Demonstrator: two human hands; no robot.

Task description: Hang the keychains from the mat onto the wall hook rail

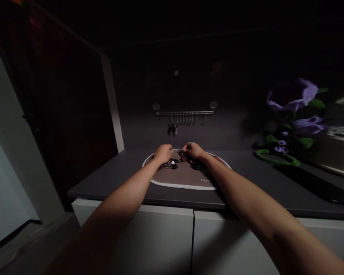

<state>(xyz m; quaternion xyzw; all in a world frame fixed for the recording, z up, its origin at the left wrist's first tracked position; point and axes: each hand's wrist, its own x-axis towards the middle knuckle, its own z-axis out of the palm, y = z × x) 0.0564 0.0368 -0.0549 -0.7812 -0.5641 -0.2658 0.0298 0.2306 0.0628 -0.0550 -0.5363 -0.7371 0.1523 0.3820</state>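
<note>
Both my hands are over a brownish mat with a white rim (pixel 186 187) on the dark counter. My left hand (pixel 163 153) is closed, fingers pressed together; what they hold, if anything, is too small to tell. Just below it lies a bunch of keys (pixel 172 164) with dark fobs and a small pale bead. My right hand (pixel 193 150) pinches a small metal key ring (pixel 182 153), with a brownish piece at its lower end close to the mat. Under my right wrist rests a round black object (pixel 197 165), and a red item (pixel 217 158) shows beside the forearm.
A clear rail with several hooks (pixel 186 113) is fixed to the wall behind the mat. Some keys (pixel 172 128) hang at its left. To the right stand purple flowers (pixel 294 95), a green ring (pixel 276 157) and a large pale appliance (pixel 338 147). White cabinet doors (pixel 160 233) are below.
</note>
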